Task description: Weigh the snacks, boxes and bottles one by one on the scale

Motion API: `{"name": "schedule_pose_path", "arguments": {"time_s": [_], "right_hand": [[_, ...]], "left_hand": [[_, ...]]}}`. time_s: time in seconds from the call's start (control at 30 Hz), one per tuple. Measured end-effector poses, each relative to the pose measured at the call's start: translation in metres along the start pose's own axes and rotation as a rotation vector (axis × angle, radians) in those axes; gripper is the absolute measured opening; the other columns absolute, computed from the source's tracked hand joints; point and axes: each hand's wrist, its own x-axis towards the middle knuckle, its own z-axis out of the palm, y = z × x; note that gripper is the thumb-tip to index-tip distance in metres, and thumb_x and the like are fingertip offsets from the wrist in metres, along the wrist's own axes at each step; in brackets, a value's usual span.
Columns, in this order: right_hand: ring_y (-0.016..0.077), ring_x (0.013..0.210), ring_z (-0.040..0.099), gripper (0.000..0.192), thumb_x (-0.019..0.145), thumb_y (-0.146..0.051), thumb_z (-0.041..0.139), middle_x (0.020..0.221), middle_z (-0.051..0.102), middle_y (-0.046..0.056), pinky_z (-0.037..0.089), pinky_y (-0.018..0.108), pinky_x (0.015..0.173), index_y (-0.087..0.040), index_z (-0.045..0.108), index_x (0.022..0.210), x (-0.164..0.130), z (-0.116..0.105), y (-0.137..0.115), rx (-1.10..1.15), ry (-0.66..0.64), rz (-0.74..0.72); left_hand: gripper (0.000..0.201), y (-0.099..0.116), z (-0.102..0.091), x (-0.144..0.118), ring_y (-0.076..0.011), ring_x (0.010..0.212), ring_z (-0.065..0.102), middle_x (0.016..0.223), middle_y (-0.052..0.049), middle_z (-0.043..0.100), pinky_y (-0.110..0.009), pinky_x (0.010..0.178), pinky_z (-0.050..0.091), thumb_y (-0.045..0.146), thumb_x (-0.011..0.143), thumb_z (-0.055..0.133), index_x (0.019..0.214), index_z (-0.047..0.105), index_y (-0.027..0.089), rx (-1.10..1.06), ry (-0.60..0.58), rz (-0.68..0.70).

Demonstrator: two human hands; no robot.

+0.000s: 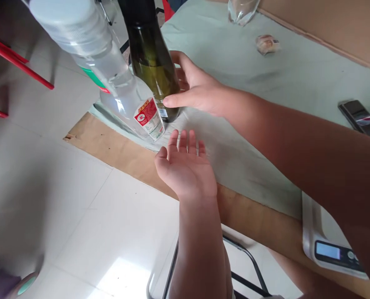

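The dark green glass bottle (152,62) stands near the table's (266,124) edge on a pale cloth, its small label low on the body; its neck is cut off at the frame's top. The right hand (197,89) sits at its 3 o'clock, fingers spread loosely around the base, thumb touching. At 6 o'clock the left hand (185,166) lies flat and empty. A clear bottle (116,79) leans at 9 o'clock.

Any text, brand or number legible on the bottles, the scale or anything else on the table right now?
Clear bottle, red and white label: print too small and blurred to read.
Dark bottle, back label: unreadable.
Scale, display: no digits legible.
Nothing can be quoted.
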Motion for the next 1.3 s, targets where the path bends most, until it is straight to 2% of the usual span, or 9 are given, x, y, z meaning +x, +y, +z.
{"name": "schedule_pose_path", "arguments": {"time_s": [0.17,0.33,0.47,0.57,0.7,0.8,0.93,1.07,1.3], "right_hand": [[0.0111,0.117,0.066,0.06,0.075,-0.02,0.08,0.118,0.069,-0.008,0.062,0.032,0.111,-0.016,0.052,0.129,0.003,0.007,0.002,-0.018,-0.025,-0.126],[0.0039,0.099,0.062,0.046,0.075,-0.01,0.077,0.106,0.067,-0.008,0.059,0.019,0.096,-0.014,0.055,0.115,-0.035,0.002,-0.01,-0.1,0.12,-0.172],[0.0036,0.09,0.059,0.037,0.075,-0.009,0.077,0.092,0.064,-0.01,0.056,0.018,0.085,-0.017,0.061,0.108,-0.093,-0.019,-0.031,-0.136,0.315,-0.169],[0.008,0.095,0.066,0.033,0.072,-0.018,0.085,0.091,0.069,-0.009,0.059,0.025,0.089,-0.021,0.067,0.099,-0.151,-0.041,-0.049,-0.177,0.516,-0.122],[0.0153,0.094,0.075,0.038,0.067,-0.035,0.096,0.096,0.079,-0.008,0.063,0.036,0.085,-0.026,0.074,0.096,-0.248,-0.065,-0.063,-0.231,0.651,-0.139],[0.0189,0.091,0.078,0.034,0.066,-0.034,0.097,0.096,0.082,-0.007,0.065,0.043,0.084,-0.029,0.081,0.096,-0.326,-0.07,-0.065,-0.303,0.762,-0.073],[0.0199,0.089,0.078,0.047,0.062,-0.024,0.098,0.099,0.083,-0.001,0.067,0.04,0.08,-0.033,0.083,0.106,-0.406,-0.065,-0.051,-0.307,0.966,-0.109],[0.0187,0.109,0.077,0.061,0.072,-0.032,0.096,0.12,0.08,0.0,0.068,0.034,0.091,-0.038,0.077,0.13,-0.446,-0.059,-0.026,-0.27,1.06,-0.265],[0.0237,0.133,0.071,0.058,0.081,-0.036,0.09,0.139,0.074,0.0,0.062,0.045,0.118,-0.033,0.069,0.136,-0.464,-0.057,0.002,-0.063,0.952,-0.265]], "left_hand": [[0.037,0.004,0.0,0.002,-0.0233,0.149,0.059,0.152,-0.009,0.058,-0.035,0.103,0.056,0.049,0.095,0.033,0.113,0.057,0.029,0.0,-0.01,-0.047],[0.034,-0.003,-0.005,-0.004,-0.0246,0.146,0.061,0.143,-0.01,0.061,-0.038,0.104,0.059,0.048,0.094,0.036,0.113,0.057,0.029,0.028,-0.117,-0.08],[0.022,-0.015,-0.007,-0.013,-0.0247,0.131,0.069,0.118,-0.009,0.066,-0.037,0.101,0.059,0.044,0.088,0.049,0.101,0.055,0.027,0.101,-0.22,-0.033],[0.016,-0.027,-0.001,-0.025,-0.0225,0.112,0.072,0.105,-0.006,0.066,-0.034,0.094,0.057,0.039,0.088,0.055,0.091,0.058,0.024,0.212,-0.32,0.013],[0.005,-0.055,0.006,-0.045,-0.0239,0.125,0.068,0.112,-0.003,0.072,-0.035,0.108,0.054,0.024,0.09,0.068,0.094,0.071,0.025,0.483,-0.643,0.034],[0.026,-0.085,0.007,-0.059,-0.0267,0.135,0.066,0.124,-0.002,0.075,-0.037,0.117,0.051,0.012,0.084,0.082,0.105,0.078,0.028,0.631,-0.903,-0.011],[0.031,-0.129,0.005,-0.08,-0.0286,0.128,0.072,0.126,-0.004,0.078,-0.039,0.118,0.054,0.013,0.081,0.089,0.108,0.081,0.027,0.807,-1.239,-0.141],[0.047,-0.162,-0.002,-0.095,-0.0294,0.124,0.074,0.129,-0.007,0.078,-0.039,0.107,0.062,0.016,0.076,0.094,0.119,0.079,0.028,0.878,-1.312,-0.135],[0.063,-0.189,-0.017,-0.076,-0.0259,0.123,0.075,0.133,-0.005,0.076,-0.036,0.102,0.066,0.046,0.073,0.098,0.128,0.072,0.03,1.002,-1.442,0.131]]}}
